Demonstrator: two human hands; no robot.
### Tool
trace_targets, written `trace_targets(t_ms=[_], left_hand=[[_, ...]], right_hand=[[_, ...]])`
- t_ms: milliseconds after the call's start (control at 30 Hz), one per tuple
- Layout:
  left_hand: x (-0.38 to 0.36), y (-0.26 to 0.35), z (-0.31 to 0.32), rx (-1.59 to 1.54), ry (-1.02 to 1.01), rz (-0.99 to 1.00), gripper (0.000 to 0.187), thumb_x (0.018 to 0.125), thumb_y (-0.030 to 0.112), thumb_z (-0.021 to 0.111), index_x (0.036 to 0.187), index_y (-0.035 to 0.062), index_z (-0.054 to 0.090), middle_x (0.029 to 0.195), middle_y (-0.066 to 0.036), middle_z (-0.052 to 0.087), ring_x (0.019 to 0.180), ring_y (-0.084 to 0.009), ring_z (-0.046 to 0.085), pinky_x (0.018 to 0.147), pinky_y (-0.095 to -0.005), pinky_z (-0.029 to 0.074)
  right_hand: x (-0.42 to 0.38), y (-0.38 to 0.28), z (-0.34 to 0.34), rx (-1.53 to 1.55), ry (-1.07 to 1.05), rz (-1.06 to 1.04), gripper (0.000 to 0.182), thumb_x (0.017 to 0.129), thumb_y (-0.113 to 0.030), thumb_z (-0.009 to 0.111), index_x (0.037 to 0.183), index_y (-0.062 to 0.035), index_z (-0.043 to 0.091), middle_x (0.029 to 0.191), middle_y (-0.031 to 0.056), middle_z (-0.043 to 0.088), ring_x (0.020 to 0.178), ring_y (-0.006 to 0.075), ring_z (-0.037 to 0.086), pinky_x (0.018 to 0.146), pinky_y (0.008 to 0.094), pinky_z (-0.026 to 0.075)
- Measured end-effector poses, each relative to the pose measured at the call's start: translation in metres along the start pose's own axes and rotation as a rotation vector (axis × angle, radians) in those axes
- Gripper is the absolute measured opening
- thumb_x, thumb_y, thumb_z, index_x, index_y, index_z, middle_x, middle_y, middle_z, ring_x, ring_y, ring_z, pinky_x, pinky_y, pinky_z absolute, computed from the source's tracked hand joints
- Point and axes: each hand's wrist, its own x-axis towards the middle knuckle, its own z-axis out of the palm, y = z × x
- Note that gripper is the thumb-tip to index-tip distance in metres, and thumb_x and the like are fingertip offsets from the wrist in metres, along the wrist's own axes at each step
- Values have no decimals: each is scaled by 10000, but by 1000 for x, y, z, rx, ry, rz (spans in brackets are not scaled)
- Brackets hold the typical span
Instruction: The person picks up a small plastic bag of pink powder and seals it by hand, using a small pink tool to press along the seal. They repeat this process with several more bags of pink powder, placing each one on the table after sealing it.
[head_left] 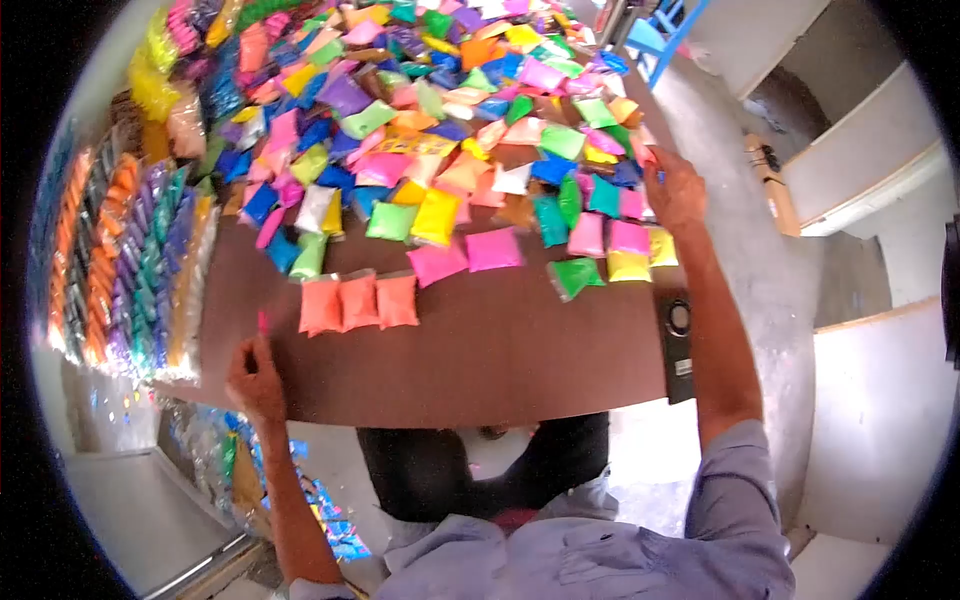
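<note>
My left hand (pixel 257 380) is at the left front of the brown table, its fingers closed in a pinch. A small thin pink piece (pixel 263 321) shows at its fingertips, too blurred to name. To its right, three orange-red packets (pixel 358 303) lie side by side in a row. My right hand (pixel 678 190) reaches to the right edge of a big heap of colourful small packets (pixel 430 130). Its fingers are curled in beside the packets there; what they hold, if anything, is hidden. Closest below it are a yellow packet (pixel 661 246) and a pink packet (pixel 629 237).
Long clear bags of twisted coloured packets (pixel 125 260) stand along the left of the table (pixel 480 370). A dark device with a round dial (pixel 679 320) sits at the right edge. A blue chair (pixel 662 40) stands beyond. Coloured packets (pixel 330 515) lie below at left.
</note>
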Motion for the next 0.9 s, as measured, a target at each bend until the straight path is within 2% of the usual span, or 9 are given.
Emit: trace_targets(t_ms=[67, 133, 167, 200, 267, 367, 500, 600, 900], left_hand=[[1, 0, 0, -66, -12, 13, 200, 1015, 190, 715, 985, -7, 731, 773, -69, 671, 732, -106, 590, 682, -316, 518], [0, 0, 1, -101, 13, 6, 211, 1015, 203, 715, 986, -5, 731, 782, -69, 668, 742, -98, 587, 687, -318, 521], [-1, -1, 2, -109, 16, 1, 211, 1015, 203, 715, 986, -5, 731, 782, -69, 668, 742, -98, 587, 687, -318, 521], [-1, -2, 2, -86, 6, -5, 210, 1014, 202, 715, 987, -6, 732, 786, -74, 677, 738, -107, 598, 688, -322, 525], [1, -5, -1, -56, 7, -15, 210, 1014, 200, 714, 988, -7, 734, 791, -78, 685, 735, -116, 609, 690, -326, 528], [0, -1, -2, -89, 9, 5, 214, 1014, 204, 712, 991, -7, 738, 808, -96, 705, 733, -145, 643, 692, -337, 534], [-1, 0, 0, -102, 11, -63, 215, 998, 221, 725, 975, 8, 746, 801, -137, 722, 728, -184, 680, 690, -366, 543], [-2, 7, -2, -138, 82, 16, 200, 982, 205, 733, 973, 6, 757, 799, -151, 725, 709, -216, 697, 668, -376, 545], [-2, 15, -6, -206, 90, 6, 192, 965, 179, 742, 922, -8, 735, 801, -160, 719, 713, -257, 709, 672, -392, 551]], right_hand=[[-11, -19, -17, 178, 169, 21, 260, 1001, -236, 633, 1205, -106, 728, 1060, 176, 745, 962, 376, 718, 864, 451, 567], [-27, -33, -28, 583, -80, 204, 288, 1071, -285, 592, 1144, -28, 702, 920, 69, 740, 820, 202, 686, 776, 338, 549], [-43, -81, -65, 1015, -195, 402, 282, 1085, -286, 582, 1131, -31, 694, 955, 32, 747, 863, 154, 708, 755, 296, 538], [-57, -89, -61, 1216, -302, 401, 228, 1082, -257, 584, 1146, -59, 679, 998, 37, 747, 906, 126, 726, 757, 267, 537], [-83, -129, -66, 1564, -411, 617, 183, 1072, -172, 556, 1181, -51, 637, 1125, 99, 739, 970, 205, 759, 763, 327, 586], [-113, -170, -65, 2002, -556, 638, 188, 1048, -105, 576, 1215, -59, 647, 1161, 96, 741, 1002, 249, 763, 738, 347, 602], [-140, -218, -64, 2012, -641, 594, 282, 1044, -207, 639, 1288, -65, 640, 1170, 72, 739, 1037, 213, 749, 756, 317, 600], [-146, -249, -67, 1742, -673, 553, 319, 1034, -329, 709, 1234, -81, 697, 1082, 25, 754, 929, 125, 728, 700, 268, 557], [-158, -292, -55, 1521, -744, 408, 262, 1037, -331, 704, 1080, -76, 746, 898, 10, 742, 692, 90, 666, 589, 247, 492]])
